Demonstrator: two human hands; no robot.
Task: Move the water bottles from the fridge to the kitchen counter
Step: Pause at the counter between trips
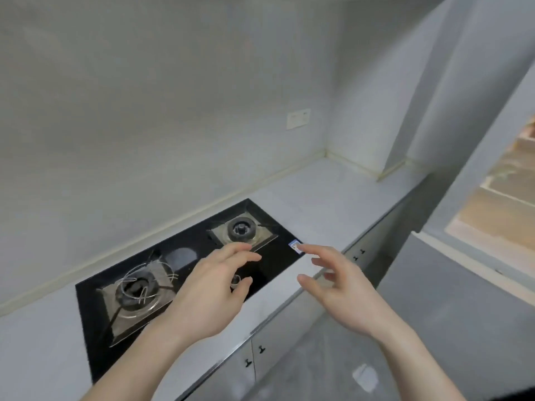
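No water bottle and no fridge are in view. A pale grey kitchen counter (327,195) runs from the lower left to the far corner. My left hand (214,287) hovers over the front of the black hob with relaxed, spread fingers and holds nothing. My right hand (338,285) is raised over the counter's front edge, fingers loosely spread, also empty. The two hands are apart, roughly level with each other.
A black glass gas hob (278,264) with two burners (241,228) (136,287) is set into the counter, a knob by my left thumb. Grey cabinet doors (237,369) sit below the edge. A wall socket (298,118) is at the back; a doorway opens on the right.
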